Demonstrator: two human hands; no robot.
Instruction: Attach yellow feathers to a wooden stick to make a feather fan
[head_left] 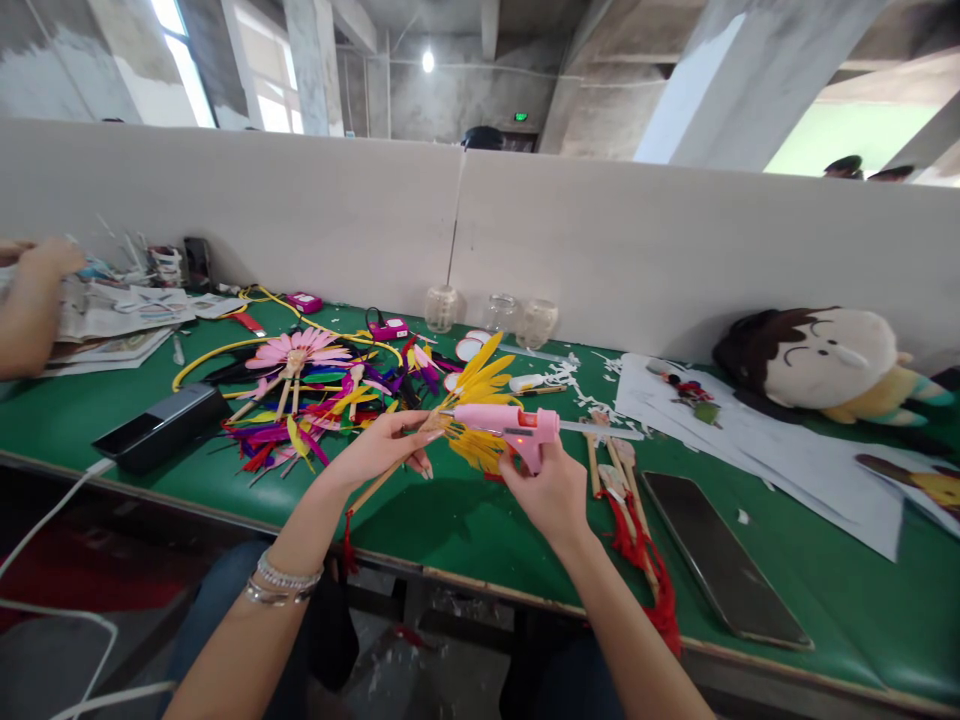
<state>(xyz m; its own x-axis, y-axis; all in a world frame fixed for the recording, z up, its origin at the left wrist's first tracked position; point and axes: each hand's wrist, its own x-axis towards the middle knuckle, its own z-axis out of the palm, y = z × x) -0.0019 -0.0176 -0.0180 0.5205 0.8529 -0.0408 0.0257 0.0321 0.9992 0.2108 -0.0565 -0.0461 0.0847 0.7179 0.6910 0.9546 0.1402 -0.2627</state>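
Note:
My left hand (pixel 397 445) pinches a yellow feather fan (pixel 480 385) near the base of its feathers. The fan's wooden handle (pixel 377 487) slants down to the left, with a red tassel (pixel 349 545) at its end. In my right hand (pixel 551 485) is a pink glue gun (pixel 502 420), its nozzle pointing left at the feather base by my left fingers. A glue stick (pixel 600 430) juts from the gun's back, and a small orange light glows on its side. Whether the nozzle touches the fan I cannot tell.
Loose coloured feathers (pixel 300 430) and a pink feather fan (pixel 296 352) lie left on the green table (pixel 442 540). Right are tasselled sticks (pixel 626 485), a phone (pixel 724 555), papers (pixel 780 460) and a doll (pixel 832 360). Glass jars (pixel 501 312) stand by the partition. Another person's arm (pixel 34 310) is far left.

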